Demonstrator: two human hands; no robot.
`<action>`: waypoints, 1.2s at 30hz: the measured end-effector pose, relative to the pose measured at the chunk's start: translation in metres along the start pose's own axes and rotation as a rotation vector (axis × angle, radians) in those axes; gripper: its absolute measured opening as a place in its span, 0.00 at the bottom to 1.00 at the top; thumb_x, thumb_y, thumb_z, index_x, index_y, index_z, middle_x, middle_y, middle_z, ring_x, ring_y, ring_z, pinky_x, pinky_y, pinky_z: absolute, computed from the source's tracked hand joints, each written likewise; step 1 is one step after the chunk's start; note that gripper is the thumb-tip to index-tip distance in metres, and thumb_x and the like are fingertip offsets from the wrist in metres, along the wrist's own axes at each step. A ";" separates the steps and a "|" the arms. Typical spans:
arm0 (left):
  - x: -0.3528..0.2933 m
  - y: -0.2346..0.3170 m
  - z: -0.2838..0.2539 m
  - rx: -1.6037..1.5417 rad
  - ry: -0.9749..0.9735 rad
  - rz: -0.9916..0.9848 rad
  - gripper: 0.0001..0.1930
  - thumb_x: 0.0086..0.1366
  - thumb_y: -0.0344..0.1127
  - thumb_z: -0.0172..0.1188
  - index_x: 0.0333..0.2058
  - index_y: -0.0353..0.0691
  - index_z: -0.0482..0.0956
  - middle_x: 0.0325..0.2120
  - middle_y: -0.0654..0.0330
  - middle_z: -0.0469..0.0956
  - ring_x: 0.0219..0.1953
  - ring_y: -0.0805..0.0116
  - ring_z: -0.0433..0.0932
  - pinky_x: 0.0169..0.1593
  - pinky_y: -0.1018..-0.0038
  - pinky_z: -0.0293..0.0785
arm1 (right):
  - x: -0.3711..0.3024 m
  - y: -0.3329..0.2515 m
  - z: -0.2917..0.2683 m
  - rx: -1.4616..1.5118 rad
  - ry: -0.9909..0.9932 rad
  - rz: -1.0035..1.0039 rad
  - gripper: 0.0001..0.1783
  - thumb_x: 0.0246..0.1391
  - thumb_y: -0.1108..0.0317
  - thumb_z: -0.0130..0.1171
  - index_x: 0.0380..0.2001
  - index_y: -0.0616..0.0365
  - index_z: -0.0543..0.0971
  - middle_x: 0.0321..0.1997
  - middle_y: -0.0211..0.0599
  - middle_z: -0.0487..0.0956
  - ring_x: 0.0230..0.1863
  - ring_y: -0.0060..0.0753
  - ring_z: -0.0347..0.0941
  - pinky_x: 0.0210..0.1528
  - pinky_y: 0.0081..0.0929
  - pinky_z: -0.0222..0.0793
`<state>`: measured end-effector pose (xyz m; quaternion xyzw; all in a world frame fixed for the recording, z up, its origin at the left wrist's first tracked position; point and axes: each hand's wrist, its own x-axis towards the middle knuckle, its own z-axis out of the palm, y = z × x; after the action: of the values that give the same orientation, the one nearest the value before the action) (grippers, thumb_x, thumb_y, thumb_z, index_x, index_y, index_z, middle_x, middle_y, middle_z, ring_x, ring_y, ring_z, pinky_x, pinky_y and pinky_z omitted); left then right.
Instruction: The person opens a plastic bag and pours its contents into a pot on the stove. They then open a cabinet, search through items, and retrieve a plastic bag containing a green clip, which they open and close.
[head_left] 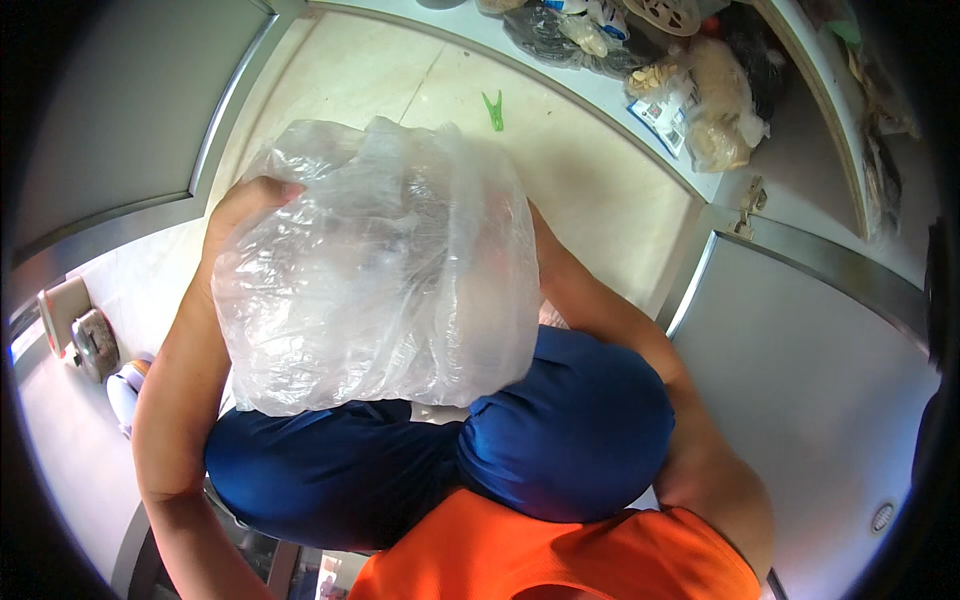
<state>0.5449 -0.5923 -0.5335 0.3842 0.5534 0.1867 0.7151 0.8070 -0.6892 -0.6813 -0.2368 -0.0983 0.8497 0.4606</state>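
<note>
A large, crinkled clear plastic bag [370, 270] is held up over my bent knees. At its upper left edge my left hand [252, 207] grips the film, with the fingertips hidden and the thumb lying on the outside. On the other side my right forearm [595, 295] reaches behind or into the bag. The right hand shows only as a faint reddish patch through the plastic, so its fingers cannot be made out. Blurred shapes show through the film, too vague to name.
A green clothes peg [494, 110] lies on the pale tiled floor [590, 160]. Bagged goods [720, 105] crowd an open cabinet [510, 62] at the far right. Grey cabinet doors [800, 370] flank me on both sides. A metal box [95, 345] stands at left.
</note>
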 end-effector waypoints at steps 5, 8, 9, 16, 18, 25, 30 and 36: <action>0.001 -0.012 0.009 0.020 -0.054 -0.102 0.25 0.58 0.35 0.67 0.52 0.30 0.74 0.41 0.51 0.81 0.40 0.63 0.82 0.46 0.72 0.78 | 0.003 -0.007 0.004 -0.157 -0.077 -0.032 0.21 0.54 0.76 0.65 0.52 0.63 0.77 0.50 0.37 0.80 0.49 0.31 0.77 0.55 0.33 0.75; 0.006 -0.030 0.015 0.040 -0.040 -0.157 0.24 0.59 0.35 0.68 0.52 0.31 0.75 0.41 0.52 0.81 0.40 0.64 0.82 0.46 0.72 0.77 | -0.001 -0.006 0.011 -0.060 -0.090 0.063 0.19 0.54 0.77 0.65 0.50 0.63 0.78 0.47 0.36 0.81 0.49 0.29 0.77 0.54 0.31 0.75; 0.009 -0.038 0.016 0.048 -0.032 -0.165 0.24 0.59 0.36 0.68 0.52 0.31 0.75 0.41 0.52 0.81 0.40 0.64 0.82 0.45 0.72 0.77 | -0.001 -0.005 0.013 -0.034 -0.090 0.084 0.18 0.54 0.77 0.65 0.50 0.64 0.78 0.46 0.35 0.81 0.49 0.28 0.77 0.54 0.31 0.74; 0.033 -0.066 0.001 -0.125 -0.181 -0.094 0.23 0.58 0.31 0.66 0.52 0.32 0.75 0.42 0.54 0.80 0.43 0.65 0.80 0.48 0.71 0.76 | 0.011 -0.007 -0.006 -0.780 0.056 0.109 0.16 0.55 0.79 0.63 0.49 0.63 0.80 0.46 0.31 0.82 0.46 0.24 0.77 0.53 0.26 0.73; 0.036 -0.068 -0.001 -0.162 -0.153 -0.107 0.27 0.56 0.32 0.66 0.55 0.31 0.72 0.44 0.52 0.79 0.44 0.62 0.81 0.48 0.69 0.77 | 0.011 -0.007 -0.011 -0.684 0.135 0.115 0.15 0.55 0.79 0.63 0.47 0.64 0.80 0.46 0.31 0.82 0.46 0.23 0.77 0.52 0.24 0.72; 0.041 -0.086 0.009 -0.097 -0.186 -0.008 0.29 0.54 0.25 0.65 0.57 0.33 0.70 0.47 0.57 0.78 0.48 0.68 0.77 0.53 0.72 0.72 | 0.007 -0.004 0.002 -0.922 0.021 -0.005 0.11 0.55 0.74 0.64 0.42 0.61 0.80 0.35 0.33 0.81 0.31 0.23 0.75 0.32 0.24 0.73; 0.051 -0.092 0.008 -0.091 -0.253 0.147 0.33 0.49 0.24 0.67 0.56 0.34 0.69 0.47 0.57 0.78 0.49 0.67 0.77 0.55 0.71 0.70 | 0.009 -0.005 -0.001 -1.214 -0.069 -0.401 0.10 0.55 0.75 0.63 0.42 0.62 0.79 0.35 0.33 0.80 0.35 0.24 0.76 0.34 0.23 0.72; 0.047 -0.079 0.009 -0.206 -0.288 0.035 0.35 0.45 0.24 0.66 0.57 0.36 0.69 0.47 0.58 0.77 0.50 0.66 0.76 0.57 0.70 0.69 | 0.002 0.013 -0.016 -0.276 0.044 -0.140 0.17 0.57 0.77 0.60 0.50 0.62 0.77 0.45 0.35 0.81 0.44 0.26 0.77 0.45 0.26 0.74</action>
<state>0.5553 -0.6131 -0.6226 0.3413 0.4165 0.1976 0.8192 0.8043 -0.6954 -0.7008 -0.3091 -0.2202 0.7886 0.4839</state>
